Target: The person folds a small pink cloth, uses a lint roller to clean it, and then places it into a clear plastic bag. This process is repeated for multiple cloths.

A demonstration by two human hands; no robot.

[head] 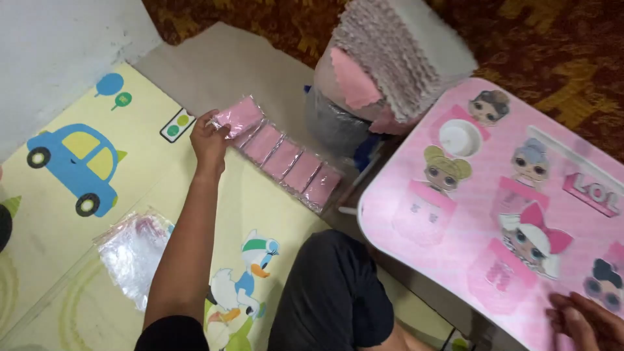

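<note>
My left hand (209, 140) reaches out over the play mat and grips a pink cloth sealed in a clear packet (239, 116). That packet sits at the far end of a row of packed pink cloths (292, 169) laid side by side on the mat. My right hand (582, 320) rests flat on the near right corner of a small pink table (416, 221) printed with cartoon dolls. It holds nothing.
A tall stack of grey and pink cloths (396, 55) stands beyond the table on a wrapped bundle (335, 123). Empty clear bags (133, 250) lie on the yellow cartoon mat (78, 162) at left. My dark-clothed knee (335, 286) is bent between mat and table. Patterned carpet lies behind.
</note>
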